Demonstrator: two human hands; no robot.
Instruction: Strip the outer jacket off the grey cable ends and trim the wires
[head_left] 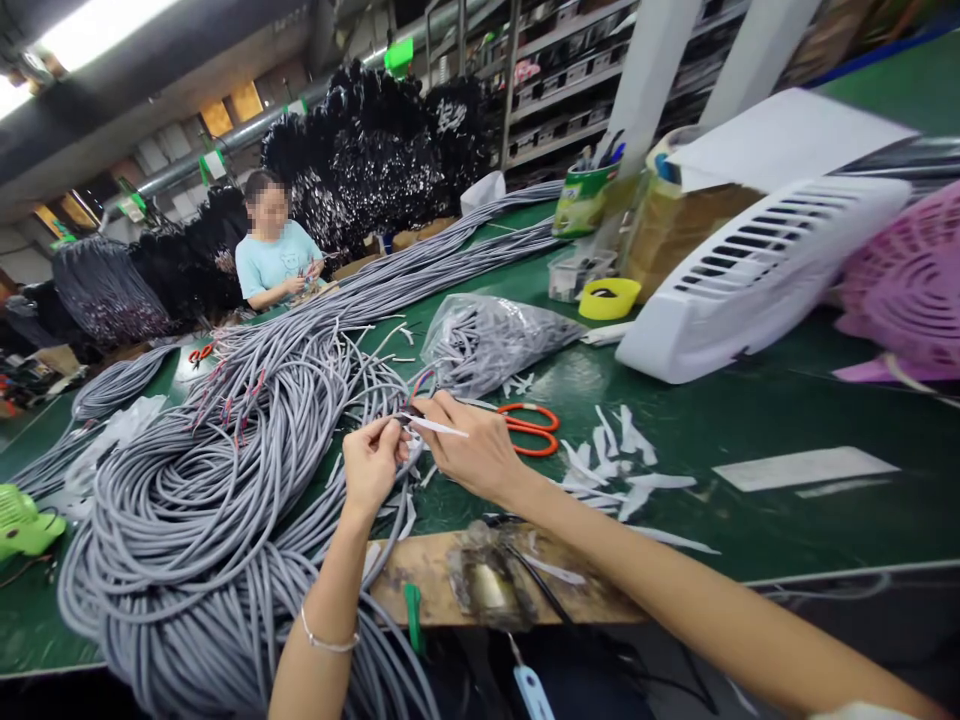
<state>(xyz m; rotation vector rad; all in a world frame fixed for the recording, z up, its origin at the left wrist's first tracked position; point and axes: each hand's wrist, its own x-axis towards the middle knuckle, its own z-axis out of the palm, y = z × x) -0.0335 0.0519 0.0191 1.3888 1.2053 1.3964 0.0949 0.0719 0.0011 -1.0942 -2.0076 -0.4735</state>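
My left hand (373, 462) is closed in a pinch on the end of a grey cable (397, 415) from the big coiled pile (225, 480). My right hand (469, 445) is closed too, pinching a thin white strip (442, 428) at the same cable end. The two hands meet over the green table (750, 420). Orange-handled scissors (534, 430) lie just right of my right hand. Several white paper strips (619, 465) are scattered beyond the scissors.
A clear bag of grey cable pieces (487, 340) lies behind my hands. A white fan housing (757, 270), a pink fan (911, 290), a yellow tape roll (609, 297) and a cardboard box stand at right. A person in a light blue shirt (277, 262) works at the far end.
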